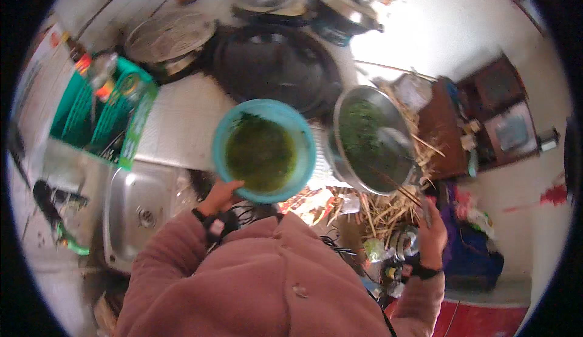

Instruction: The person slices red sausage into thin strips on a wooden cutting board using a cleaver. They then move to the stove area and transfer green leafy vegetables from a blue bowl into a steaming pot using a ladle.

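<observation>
My left hand (pixel 220 197) grips the lower left rim of a teal plastic basin (pixel 308 149), thumb over the edge. Murky green-yellow liquid (pixel 261 158) fills much of it, with dark leafy bits at the upper left. To its right is a wide metal basin (pixel 335 167), tilted, with chopped greens (pixel 363 124) inside. My right hand (pixel 432 234) is closed around thin brown chopsticks (pixel 398 186) that reach over the metal basin's lower right rim. Whether this hand also touches the rim, I cannot tell.
A large black wok (pixel 276 67) sits on the white tiled counter (pixel 176 124). At the left are a green plastic rack (pixel 91 118) with bottles and a steel sink (pixel 130 228). Dry straw (pixel 388 215) lies below the metal basin. A brown wooden cabinet (pixel 443 127) stands at right.
</observation>
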Demonstrator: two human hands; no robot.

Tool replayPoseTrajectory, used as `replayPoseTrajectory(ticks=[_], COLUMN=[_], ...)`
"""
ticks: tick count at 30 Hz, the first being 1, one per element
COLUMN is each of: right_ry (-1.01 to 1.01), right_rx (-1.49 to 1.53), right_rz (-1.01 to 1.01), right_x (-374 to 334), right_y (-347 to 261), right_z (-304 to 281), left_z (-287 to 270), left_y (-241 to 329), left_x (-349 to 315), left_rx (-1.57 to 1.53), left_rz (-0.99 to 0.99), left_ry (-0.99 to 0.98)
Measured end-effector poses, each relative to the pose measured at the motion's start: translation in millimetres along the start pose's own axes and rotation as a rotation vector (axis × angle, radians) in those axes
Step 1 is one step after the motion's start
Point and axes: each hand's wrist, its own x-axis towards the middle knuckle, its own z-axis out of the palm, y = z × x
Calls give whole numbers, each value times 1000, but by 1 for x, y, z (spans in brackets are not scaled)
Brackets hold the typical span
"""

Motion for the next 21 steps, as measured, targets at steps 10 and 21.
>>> replayPoseTrajectory(ticks=[10,21], right_ry=[-253,-277], right_rx=[710,253], right_rz=[-115,-543], right_x=[-37,1], right_y=[-59,-159], right_z=[4,169], left_z=[-6,-6], left_y=[-11,-7], left_x=[5,7], left_rx=[95,259], left_rz=[18,37], left_ry=[157,173])
